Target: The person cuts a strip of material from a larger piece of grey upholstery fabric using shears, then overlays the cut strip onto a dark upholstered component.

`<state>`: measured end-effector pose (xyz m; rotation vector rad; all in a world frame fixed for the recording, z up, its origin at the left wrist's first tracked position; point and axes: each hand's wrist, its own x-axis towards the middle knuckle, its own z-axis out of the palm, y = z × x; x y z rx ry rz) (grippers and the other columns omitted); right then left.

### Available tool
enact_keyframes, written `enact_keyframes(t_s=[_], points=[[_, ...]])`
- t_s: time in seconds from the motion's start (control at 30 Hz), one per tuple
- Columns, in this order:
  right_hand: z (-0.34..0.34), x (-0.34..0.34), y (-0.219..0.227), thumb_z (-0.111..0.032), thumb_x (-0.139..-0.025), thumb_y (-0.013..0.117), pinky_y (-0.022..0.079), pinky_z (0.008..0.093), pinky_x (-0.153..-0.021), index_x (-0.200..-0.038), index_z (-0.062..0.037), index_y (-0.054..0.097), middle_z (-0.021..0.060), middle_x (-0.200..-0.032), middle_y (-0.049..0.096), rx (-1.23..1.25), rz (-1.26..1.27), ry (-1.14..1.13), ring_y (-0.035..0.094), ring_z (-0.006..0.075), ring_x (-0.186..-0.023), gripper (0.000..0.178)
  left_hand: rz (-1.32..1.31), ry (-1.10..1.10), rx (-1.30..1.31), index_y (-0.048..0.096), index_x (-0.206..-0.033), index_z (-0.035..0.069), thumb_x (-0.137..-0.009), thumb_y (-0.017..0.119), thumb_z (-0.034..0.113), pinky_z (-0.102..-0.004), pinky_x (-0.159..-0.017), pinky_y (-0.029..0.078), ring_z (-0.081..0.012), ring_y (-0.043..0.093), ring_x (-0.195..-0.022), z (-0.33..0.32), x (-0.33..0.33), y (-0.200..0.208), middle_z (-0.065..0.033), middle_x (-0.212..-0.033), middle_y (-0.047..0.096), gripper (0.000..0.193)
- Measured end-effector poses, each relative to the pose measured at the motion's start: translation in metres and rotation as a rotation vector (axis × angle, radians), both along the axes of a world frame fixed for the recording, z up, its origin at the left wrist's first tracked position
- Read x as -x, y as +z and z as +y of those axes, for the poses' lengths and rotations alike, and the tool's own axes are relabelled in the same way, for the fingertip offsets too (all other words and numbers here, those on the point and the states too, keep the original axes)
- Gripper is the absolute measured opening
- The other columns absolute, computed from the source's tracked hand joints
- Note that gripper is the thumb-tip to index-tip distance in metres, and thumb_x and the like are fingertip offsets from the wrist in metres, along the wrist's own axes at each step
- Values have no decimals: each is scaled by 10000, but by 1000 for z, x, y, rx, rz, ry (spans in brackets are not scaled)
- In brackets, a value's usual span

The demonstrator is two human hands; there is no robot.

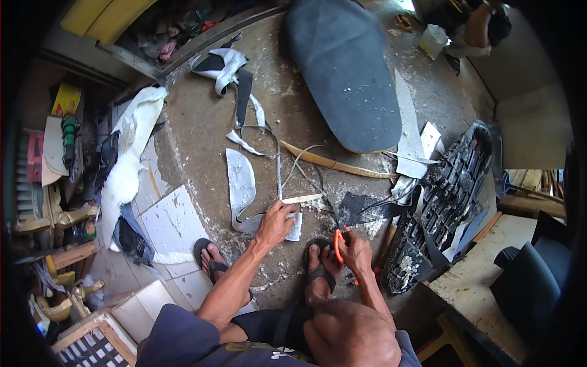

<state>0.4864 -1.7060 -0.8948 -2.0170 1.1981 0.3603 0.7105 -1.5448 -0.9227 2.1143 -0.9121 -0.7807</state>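
Observation:
My right hand [356,252] is closed round the orange handles of a pair of scissors [339,246], whose dark blades point away from me. My left hand [275,225] pinches the near end of a narrow cream strip [303,199], which reaches right toward the blades. Beneath and beside that hand lies a curved grey-white scrap of sheet material [241,182]. Thin cut strips [279,168] trail over the floor just beyond. To the right of the blades is a black scrap [361,209]. My fingertips on the left are partly hidden.
A long dark motorcycle seat [342,73] lies at the far middle. Its black moulded base [455,189] seems to be at the right, by a wooden bench [483,275]. White padding [125,177] and tools, including a green power tool [70,137], line the left. Another person's arm [479,27] shows far right.

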Motion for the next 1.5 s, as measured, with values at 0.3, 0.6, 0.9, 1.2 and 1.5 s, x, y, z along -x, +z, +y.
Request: enact_keyframes(t_s=[0.3,0.6,0.9,1.2,1.5], points=[[4,20,7,-577,-892,655,542,550,-776,-1204,-51,698,303,-853,708,-46,34,65,703,490,-876,612,-188,51,-111,679,-1157,74,-926,695,174,-471,-741,532,-334,660,-891,-2,30,0,-134,-1083,599,253],[2,12,13,-567,-892,664,543,541,-796,-1219,-53,695,283,-866,719,-37,13,108,705,483,-902,611,-205,93,-204,573,-1073,59,-943,652,152,-538,-762,501,-413,635,-970,-10,36,-4,-154,-1089,553,178],[3,-35,28,-383,-825,851,535,394,-724,-1047,-7,613,145,-897,705,-263,-291,-74,688,255,-813,498,180,-48,26,568,-1122,26,-892,726,80,-376,-666,508,-223,664,-736,-15,16,9,-133,-873,678,284],[4,-35,-7,-112,-823,828,536,295,-623,-1064,-33,540,53,-873,642,-480,-596,-587,643,158,-727,384,-20,105,237,596,-1148,31,-917,681,106,-410,-743,534,-323,662,-856,-33,46,33,-150,-1029,654,258],[14,4,-27,-118,-853,769,520,297,-648,-1096,18,575,77,-875,651,-400,-516,-753,632,157,-728,339,-157,5,163,635,-1108,36,-931,614,175,-471,-921,463,-345,574,-1040,-19,125,38,-145,-1072,607,226]])
